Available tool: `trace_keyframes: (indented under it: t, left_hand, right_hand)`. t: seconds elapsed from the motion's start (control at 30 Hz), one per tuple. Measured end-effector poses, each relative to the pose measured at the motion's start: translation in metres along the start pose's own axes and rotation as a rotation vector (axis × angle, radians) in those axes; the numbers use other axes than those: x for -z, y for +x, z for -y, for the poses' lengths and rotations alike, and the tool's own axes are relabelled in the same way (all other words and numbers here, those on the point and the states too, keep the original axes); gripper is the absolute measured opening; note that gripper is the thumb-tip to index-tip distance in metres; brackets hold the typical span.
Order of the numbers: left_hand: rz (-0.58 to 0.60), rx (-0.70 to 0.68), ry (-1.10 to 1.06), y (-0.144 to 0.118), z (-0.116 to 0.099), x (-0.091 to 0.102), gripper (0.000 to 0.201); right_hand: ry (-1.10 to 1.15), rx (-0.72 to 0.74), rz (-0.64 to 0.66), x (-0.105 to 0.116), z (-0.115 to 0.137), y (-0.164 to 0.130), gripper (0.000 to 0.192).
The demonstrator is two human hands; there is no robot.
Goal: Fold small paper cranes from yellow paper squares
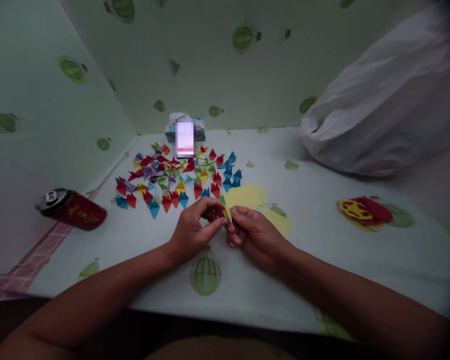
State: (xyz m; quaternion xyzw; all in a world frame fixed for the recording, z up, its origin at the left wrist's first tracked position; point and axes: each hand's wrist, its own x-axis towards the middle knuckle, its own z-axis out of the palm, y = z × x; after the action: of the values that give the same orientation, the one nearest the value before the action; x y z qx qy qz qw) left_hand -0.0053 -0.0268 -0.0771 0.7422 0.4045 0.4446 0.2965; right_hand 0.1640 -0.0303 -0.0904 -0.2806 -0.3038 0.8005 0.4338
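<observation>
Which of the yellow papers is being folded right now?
The small yellow paper piece pinched between the left hand and right hand; the other yellow sheets lie flat on the table.

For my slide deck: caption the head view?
Both hands pinch a folded yellow paper before a pile of origami pieces.

Red can left; white plastic bag right; tissue box behind.

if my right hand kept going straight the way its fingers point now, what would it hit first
Most likely the left hand. The right hand points leftward and slightly away, and both pinch the same small yellow folded paper, fingertips nearly touching. Past them lies the pile of folded paper pieces, though depth is hard to judge.
</observation>
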Motion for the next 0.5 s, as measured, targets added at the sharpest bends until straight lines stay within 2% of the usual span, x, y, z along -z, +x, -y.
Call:
trace_keyframes:
  t: [0.17,0.33,0.5]
  left_hand:
    - [-0.002,0.014,-0.013,-0.0007,0.0011,-0.0010,0.021]
    - [0.014,0.015,0.010,0.0001,0.0007,-0.0005,0.015]
    - [0.005,0.032,-0.023,0.0002,0.0010,-0.0009,0.024]
  right_hand:
    - [0.009,-0.012,-0.009,0.0012,-0.0007,0.0011,0.026]
    - [0.012,-0.005,-0.027,0.0009,-0.0008,0.0017,0.028]
    - [-0.005,-0.012,-0.040,0.0002,-0.0008,0.0012,0.031]
